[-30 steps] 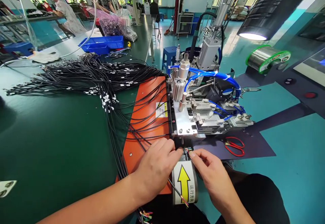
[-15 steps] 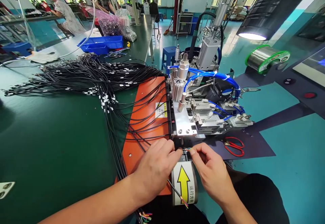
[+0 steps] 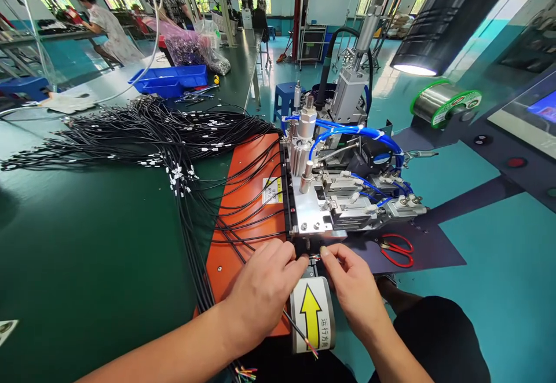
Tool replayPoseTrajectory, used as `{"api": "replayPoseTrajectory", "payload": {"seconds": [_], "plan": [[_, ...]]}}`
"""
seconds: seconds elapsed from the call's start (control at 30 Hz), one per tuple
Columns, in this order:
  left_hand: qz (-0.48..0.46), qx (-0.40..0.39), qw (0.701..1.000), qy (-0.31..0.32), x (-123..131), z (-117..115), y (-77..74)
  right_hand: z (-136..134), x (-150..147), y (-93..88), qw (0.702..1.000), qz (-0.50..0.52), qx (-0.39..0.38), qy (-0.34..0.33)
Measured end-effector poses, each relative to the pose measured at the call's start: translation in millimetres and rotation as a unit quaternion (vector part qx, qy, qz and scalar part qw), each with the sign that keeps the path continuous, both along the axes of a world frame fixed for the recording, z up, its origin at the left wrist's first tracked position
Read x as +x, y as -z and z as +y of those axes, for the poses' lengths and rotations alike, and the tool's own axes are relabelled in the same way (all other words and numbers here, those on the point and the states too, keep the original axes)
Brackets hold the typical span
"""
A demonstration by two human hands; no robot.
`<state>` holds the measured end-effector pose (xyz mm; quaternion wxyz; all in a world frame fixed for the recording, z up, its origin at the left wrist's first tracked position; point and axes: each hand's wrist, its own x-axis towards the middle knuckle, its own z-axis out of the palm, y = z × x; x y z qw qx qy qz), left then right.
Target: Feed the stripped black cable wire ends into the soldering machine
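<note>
My left hand (image 3: 270, 278) is closed in a pinch at the front of the machine, where a cable end lies mostly hidden under its fingers. Fine coloured wires (image 3: 315, 257) stretch from there to the fingertips of my right hand (image 3: 354, 281), which pinch them. Both hands are just above a metal holder in front of the silver machine (image 3: 310, 203). Below them is a rounded cover with a yellow arrow (image 3: 310, 313). Another black cable (image 3: 296, 328) with stripped coloured ends lies across that cover, passing under my left hand.
Black cables (image 3: 182, 134) are heaped on the green table (image 3: 99, 244), several crossing the orange plate (image 3: 243, 197). Red-handled scissors (image 3: 397, 250) lie right of the machine. A solder spool (image 3: 445, 104) and black lamp (image 3: 434, 24) are at upper right. A person (image 3: 106, 26) sits far left.
The view has shifted slightly, so the scene sits a little further left. My right fingertips have moved slightly up and toward my left hand; both hands stay pinched at the same spot.
</note>
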<state>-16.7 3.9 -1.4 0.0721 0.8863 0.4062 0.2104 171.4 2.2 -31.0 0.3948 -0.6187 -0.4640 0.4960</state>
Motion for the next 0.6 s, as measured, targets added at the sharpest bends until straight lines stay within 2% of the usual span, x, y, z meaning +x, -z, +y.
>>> {"api": "replayPoseTrajectory", "payload": {"seconds": [0.17, 0.27, 0.5, 0.6], "plan": [[-0.013, -0.002, 1.0, 0.013, -7.4, -0.1, 0.1, -0.1, -2.9, 1.3, 1.0, -0.013, -0.001, -0.024], [-0.02, 0.006, 1.0, -0.002, -9.7, -0.4, -0.8, -2.2, -3.1, -0.2, 0.999, -0.03, 0.002, -0.03], [0.034, -0.023, 0.999, -0.028, -7.3, -4.1, -9.8, -1.2, -5.3, 2.3, 1.0, -0.014, -0.005, -0.027], [0.057, -0.036, 0.996, -0.051, -6.5, -6.4, -11.9, -5.1, -0.5, -5.4, 0.999, -0.041, -0.021, -0.018]]}}
